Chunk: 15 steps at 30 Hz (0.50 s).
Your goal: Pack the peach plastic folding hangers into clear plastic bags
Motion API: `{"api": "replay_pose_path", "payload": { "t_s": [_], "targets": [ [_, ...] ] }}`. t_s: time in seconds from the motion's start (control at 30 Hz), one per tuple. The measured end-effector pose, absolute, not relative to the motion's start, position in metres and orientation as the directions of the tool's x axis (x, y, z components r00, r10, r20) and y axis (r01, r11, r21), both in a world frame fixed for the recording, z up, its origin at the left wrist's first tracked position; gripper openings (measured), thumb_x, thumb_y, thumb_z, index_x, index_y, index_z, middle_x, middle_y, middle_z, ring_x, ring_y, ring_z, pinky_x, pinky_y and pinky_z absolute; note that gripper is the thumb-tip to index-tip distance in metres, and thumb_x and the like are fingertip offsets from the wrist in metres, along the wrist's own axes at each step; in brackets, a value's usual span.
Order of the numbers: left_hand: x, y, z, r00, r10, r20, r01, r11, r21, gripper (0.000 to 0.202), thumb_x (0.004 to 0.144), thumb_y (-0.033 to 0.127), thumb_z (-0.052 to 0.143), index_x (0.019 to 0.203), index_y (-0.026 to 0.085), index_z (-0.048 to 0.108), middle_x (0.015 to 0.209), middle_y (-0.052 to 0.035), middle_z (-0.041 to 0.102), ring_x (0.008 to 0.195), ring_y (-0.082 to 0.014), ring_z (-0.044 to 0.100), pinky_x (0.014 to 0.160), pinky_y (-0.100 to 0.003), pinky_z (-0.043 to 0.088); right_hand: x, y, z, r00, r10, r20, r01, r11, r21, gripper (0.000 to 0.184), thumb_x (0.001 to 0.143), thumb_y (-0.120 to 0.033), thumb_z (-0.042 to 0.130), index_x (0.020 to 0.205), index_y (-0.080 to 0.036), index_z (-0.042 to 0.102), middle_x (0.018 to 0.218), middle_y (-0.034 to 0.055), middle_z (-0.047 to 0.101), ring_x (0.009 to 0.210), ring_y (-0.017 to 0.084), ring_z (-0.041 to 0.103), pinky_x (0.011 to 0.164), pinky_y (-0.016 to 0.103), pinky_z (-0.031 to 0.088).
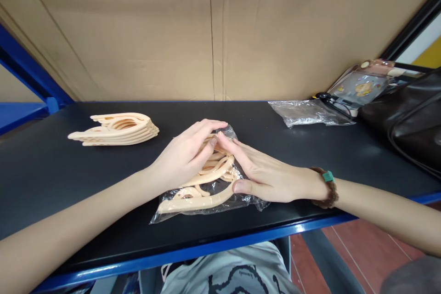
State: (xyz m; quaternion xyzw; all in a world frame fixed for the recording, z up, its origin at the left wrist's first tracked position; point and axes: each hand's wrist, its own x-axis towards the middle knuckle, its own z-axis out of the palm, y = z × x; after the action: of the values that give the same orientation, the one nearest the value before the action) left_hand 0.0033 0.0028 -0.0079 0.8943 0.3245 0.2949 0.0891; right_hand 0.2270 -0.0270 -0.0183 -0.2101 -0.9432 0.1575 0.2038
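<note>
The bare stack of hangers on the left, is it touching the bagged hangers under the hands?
Apart. The head view shows bare black table between the stack of hangers and the bagged hangers.

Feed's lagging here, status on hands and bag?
Left hand and right hand both flat on bagged hangers. Loose hanger stack apart, far left. Nothing blocking.

Two hands (220, 165), two hanger bundles (115, 129), one black bag (409, 115)

Left hand (184, 156) flat, right hand (265, 174) flat, fingertips touching
</note>
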Motion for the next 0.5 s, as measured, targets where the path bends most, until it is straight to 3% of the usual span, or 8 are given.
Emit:
{"api": "replay_pose_path", "payload": {
  "t_s": [0.2, 0.37, 0.5],
  "targets": [
    [0.003, 0.0077, -0.0094, 0.507, 0.734, 0.451, 0.615, -0.675, 0.408, 0.034, 0.098, 0.032, 0.041, 0.129, 0.022, 0.051, 0.127, -0.0048, 0.059, 0.12, -0.0225, 0.055, 0.102, -0.041, 0.043, 0.226, -0.025, -0.02, -0.832, 0.471, 0.292, 0.348, 0.855, -0.385, 0.086, 0.098, -0.059, 0.03, 0.154, -0.012, -0.015, 0.162, 0.0223, 0.006, 0.151, 0.025, 0.002, 0.121, 0.051, 0.012],
    [0.0051, 0.0079, -0.0031, 0.586, 0.719, 0.374, 0.572, -0.694, 0.437, 0.023, 0.096, 0.026, 0.038, 0.109, 0.022, 0.057, 0.106, -0.0012, 0.067, 0.098, -0.0198, 0.061, 0.089, -0.036, 0.048, 0.2254, -0.0254, -0.0181, -0.816, 0.484, 0.316, 0.324, 0.836, -0.443, 0.087, 0.097, -0.058, 0.036, 0.153, -0.02, -0.019, 0.164, 0.0147, 0.0, 0.151, 0.024, 0.002, 0.122, 0.049, 0.016],
    [0.0028, 0.0097, -0.0021, 0.65, 0.681, 0.337, 0.534, -0.725, 0.436, 0.027, 0.093, 0.023, 0.036, 0.103, 0.021, 0.06, 0.101, -0.0017, 0.068, 0.095, -0.0204, 0.061, 0.089, -0.038, 0.047, 0.2254, -0.0255, -0.0174, -0.807, 0.505, 0.307, 0.319, 0.809, -0.494, 0.088, 0.097, -0.056, 0.039, 0.154, -0.018, -0.016, 0.163, 0.018, 0.006, 0.151, 0.025, 0.007, 0.121, 0.05, 0.018]
  ]
}}
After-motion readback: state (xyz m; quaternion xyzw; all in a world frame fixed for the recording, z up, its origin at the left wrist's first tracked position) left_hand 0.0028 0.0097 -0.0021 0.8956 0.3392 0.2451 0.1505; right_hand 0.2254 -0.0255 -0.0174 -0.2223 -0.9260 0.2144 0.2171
